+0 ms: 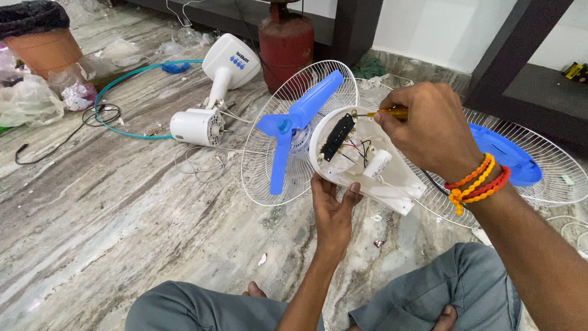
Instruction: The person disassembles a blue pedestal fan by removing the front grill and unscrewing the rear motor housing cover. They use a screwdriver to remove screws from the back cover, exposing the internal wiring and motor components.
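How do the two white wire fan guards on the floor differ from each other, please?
The left guard has the blue three-blade propeller lying on it; the right guard holds a blue round piece. The left guard shows almost whole, while the right hand and forearm cover part of the right one. Both are round white wire grilles.

The left hand point(331, 205) reaches up from between the knees, palm up, thumb and fingers clamped in a grip at its upper edge. The right hand point(429, 129) comes in from the right above it, wrist bent, fingers curled tight in a pinch, with orange and red thread bands round the wrist.
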